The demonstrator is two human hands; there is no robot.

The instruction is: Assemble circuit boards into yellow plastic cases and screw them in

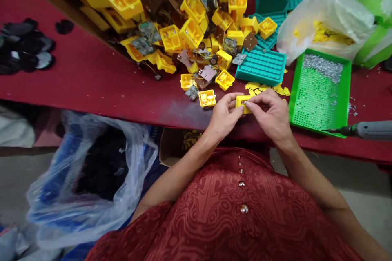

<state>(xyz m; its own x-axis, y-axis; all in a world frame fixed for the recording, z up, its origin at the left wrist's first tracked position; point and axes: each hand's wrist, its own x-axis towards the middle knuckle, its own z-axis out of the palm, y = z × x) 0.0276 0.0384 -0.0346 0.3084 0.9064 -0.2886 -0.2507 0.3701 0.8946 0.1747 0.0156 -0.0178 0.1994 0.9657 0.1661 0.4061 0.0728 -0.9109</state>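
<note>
Near the table's front edge, my left hand [226,115] grips a small yellow plastic housing [240,100] by its left side. My right hand [272,115] is closed at the housing's right side, thumb and forefinger pinched at a small slot in its face. Whatever lies between those fingertips is too small to make out. Just left of my left hand sits an open yellow housing [207,98] with parts inside. Loose flat yellow pieces [260,88] lie behind my right hand.
A large heap of yellow housings [191,32] with wires and circuit boards fills the back. At right are a green tray [346,102] of small screws, a screwdriver-like grey tool [373,129] and a plastic bag [327,12]. Below left stands a plastic-lined blue bin [58,179].
</note>
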